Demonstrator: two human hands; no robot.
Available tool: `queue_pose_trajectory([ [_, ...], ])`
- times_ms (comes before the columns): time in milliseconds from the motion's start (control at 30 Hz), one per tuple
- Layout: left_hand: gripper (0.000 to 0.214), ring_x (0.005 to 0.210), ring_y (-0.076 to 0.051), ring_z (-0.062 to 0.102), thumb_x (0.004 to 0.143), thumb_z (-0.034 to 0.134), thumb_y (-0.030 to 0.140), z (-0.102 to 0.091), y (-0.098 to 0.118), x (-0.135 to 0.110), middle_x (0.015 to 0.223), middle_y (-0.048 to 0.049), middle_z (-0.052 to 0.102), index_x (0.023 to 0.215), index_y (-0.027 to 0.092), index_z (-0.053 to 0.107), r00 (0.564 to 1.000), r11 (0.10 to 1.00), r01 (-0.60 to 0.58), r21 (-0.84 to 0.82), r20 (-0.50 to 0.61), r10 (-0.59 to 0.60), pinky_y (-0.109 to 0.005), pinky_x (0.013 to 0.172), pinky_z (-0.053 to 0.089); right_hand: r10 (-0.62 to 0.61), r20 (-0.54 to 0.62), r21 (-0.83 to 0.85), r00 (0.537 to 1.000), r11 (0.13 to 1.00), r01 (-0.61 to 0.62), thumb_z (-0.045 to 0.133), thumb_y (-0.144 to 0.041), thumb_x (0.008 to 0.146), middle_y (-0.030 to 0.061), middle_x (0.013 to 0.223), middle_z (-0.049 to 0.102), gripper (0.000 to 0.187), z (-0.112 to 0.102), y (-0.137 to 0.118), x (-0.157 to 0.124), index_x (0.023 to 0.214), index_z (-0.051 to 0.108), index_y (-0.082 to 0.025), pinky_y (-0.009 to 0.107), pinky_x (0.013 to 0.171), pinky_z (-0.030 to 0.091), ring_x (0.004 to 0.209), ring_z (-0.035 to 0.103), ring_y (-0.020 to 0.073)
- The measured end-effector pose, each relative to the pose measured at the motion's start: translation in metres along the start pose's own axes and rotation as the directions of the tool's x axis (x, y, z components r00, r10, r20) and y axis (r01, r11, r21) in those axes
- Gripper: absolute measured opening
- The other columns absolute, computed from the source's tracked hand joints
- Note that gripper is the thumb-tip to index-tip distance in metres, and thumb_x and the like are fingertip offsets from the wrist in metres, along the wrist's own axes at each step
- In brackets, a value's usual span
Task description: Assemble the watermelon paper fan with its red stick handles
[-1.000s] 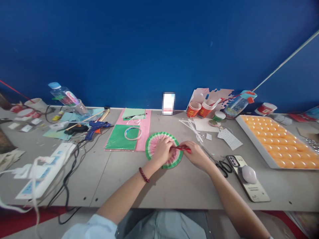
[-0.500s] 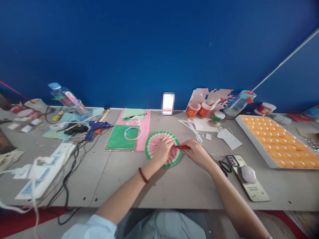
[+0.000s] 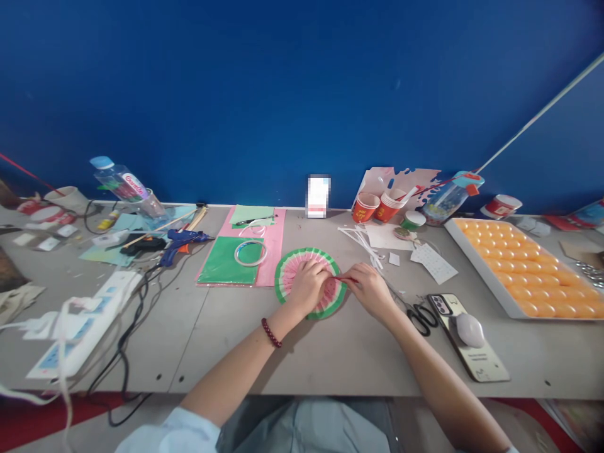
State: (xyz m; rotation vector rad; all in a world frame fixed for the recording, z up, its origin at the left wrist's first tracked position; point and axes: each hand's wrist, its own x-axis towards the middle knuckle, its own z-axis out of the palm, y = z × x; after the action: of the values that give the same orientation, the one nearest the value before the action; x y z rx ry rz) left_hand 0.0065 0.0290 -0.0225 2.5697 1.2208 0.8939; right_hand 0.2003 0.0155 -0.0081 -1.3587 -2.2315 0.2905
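A round pleated paper fan (image 3: 293, 267), pink inside with a green rim like a watermelon slice, lies flat on the grey table (image 3: 330, 352) in front of me. My left hand (image 3: 307, 286) rests on its middle with the fingers curled down, pressing it. My right hand (image 3: 369, 289) is at the fan's right edge, fingers closed around a thin red pen (image 3: 346, 279) whose tip points left onto the paper. A dark red bead bracelet (image 3: 272, 331) is on my left wrist.
Scissors (image 3: 419, 318) and a phone (image 3: 467, 336) lie right of my right hand. A tray of orange balls (image 3: 528, 267) fills the far right. Green and pink sheets with a tape ring (image 3: 250, 252), a blue glue gun (image 3: 182, 242), power strip (image 3: 85, 321) and cables lie left. Red cups (image 3: 377, 206) stand behind.
My right hand has slid a little left and up toward the fan, covering more of the red pen. The left hand stays on the fan.
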Motion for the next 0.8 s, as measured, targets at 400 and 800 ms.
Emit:
queue_pose_trajectory([
  [400,0.029,0.096,-0.021,0.058,0.090,0.046,0.019,-0.003,0.001,0.000,0.106,-0.0074,0.068,0.115,0.021,0.061,0.972,0.996,-0.065,0.053,-0.221,0.075,-0.037,0.085,0.044,0.011,-0.146,0.025,0.989,1.000,-0.008,0.050,-0.026,0.090,0.0056,0.075,0.060,0.020,0.004,0.002,0.000,0.076,0.061,-0.019,0.031,0.069,0.041,0.074,0.054,0.0201],
  [800,0.016,0.106,-0.023,0.053,0.083,0.058,0.024,-0.017,-0.015,0.006,0.108,-0.0062,0.063,0.097,0.023,0.067,0.966,1.000,0.004,0.006,-0.257,-0.002,-0.041,0.094,0.041,0.032,-0.167,0.056,0.985,0.998,-0.022,0.050,-0.022,0.090,0.0051,0.075,0.058,0.016,0.004,0.003,0.000,0.079,0.062,-0.020,0.031,0.068,0.042,0.075,0.055,0.0199],
])
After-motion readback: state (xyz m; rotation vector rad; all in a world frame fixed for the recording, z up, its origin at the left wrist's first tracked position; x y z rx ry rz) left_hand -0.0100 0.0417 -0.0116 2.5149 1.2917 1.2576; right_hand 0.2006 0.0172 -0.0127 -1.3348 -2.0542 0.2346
